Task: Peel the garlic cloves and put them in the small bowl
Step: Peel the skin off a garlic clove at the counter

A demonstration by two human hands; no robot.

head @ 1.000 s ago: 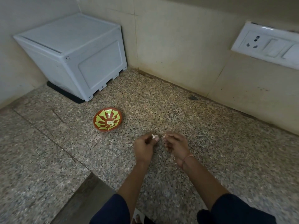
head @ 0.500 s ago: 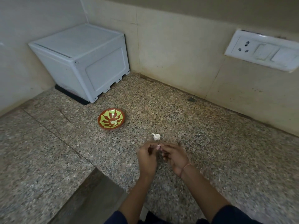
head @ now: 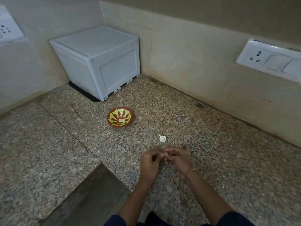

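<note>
Because the two hands meet fingertip to fingertip low in the centre of the frame, we read this as the peeling step itself. The left hand [head: 150, 162] and the right hand [head: 178, 159] both have their fingers curled inward, tips touching or nearly so, as one would to nip a papery skin and pull it away. Whether a clove actually sits between them we cannot tell, since it would be tiny and the fingers cover that spot. Just above the hands, a pale piece of garlic [head: 162, 138] lies on the speckled counter [head: 211, 152], near enough to be taken up next. The small bowl [head: 114, 125] stands further up and to the left, apart from the hands, with a few peeled cloves [head: 122, 121] at its bottom, so we judge the task partly done. We suppose it is kept to the side so that skins fall on the counter and not among the cloves.
</note>
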